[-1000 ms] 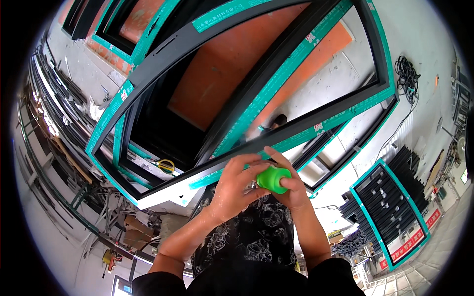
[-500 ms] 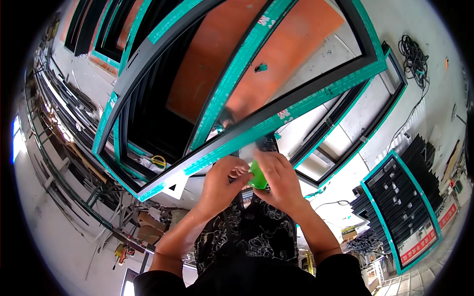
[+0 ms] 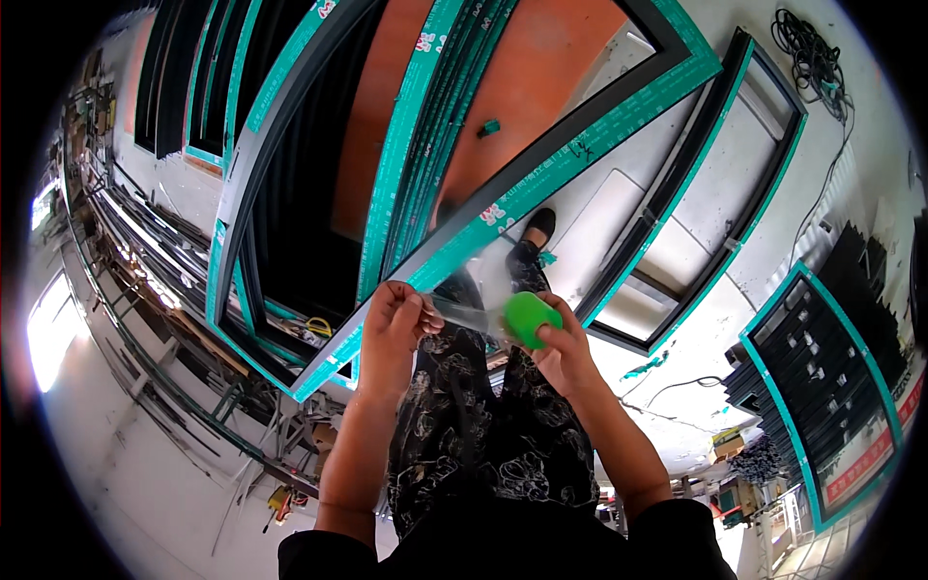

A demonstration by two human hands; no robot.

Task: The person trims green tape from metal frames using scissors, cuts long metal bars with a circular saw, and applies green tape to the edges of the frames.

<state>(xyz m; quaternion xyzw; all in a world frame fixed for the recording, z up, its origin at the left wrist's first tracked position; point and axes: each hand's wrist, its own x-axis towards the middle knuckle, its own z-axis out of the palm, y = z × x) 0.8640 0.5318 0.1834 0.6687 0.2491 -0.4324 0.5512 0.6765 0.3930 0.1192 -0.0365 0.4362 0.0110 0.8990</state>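
My right hand (image 3: 568, 360) grips a bright green roll (image 3: 532, 320) with a rounded end, which looks like a tape roll. Between my hands stretches a translucent strip (image 3: 468, 315), blurred by motion. Its left end is at the fingers of my left hand (image 3: 389, 324), which are pinched together. Both hands are in front of my patterned trousers, just on my side of a large black frame (image 3: 551, 172) edged with teal printed film. The left hand is close to the frame's near rail; whether it touches is unclear.
More teal-edged frames (image 3: 406, 126) stack behind the near one, over an orange-red board (image 3: 551, 87). Another frame (image 3: 667, 222) lies to the right. Yellow-handled scissors (image 3: 318, 327) rest inside the near frame's left corner. Long metal profiles (image 3: 155, 261) line the left; a black cable (image 3: 807, 43) coils at far right.
My hands have moved apart, drawing the translucent strip out between them. The green roll now shows more fully in my right hand. The view has shifted, and my foot has come into sight.
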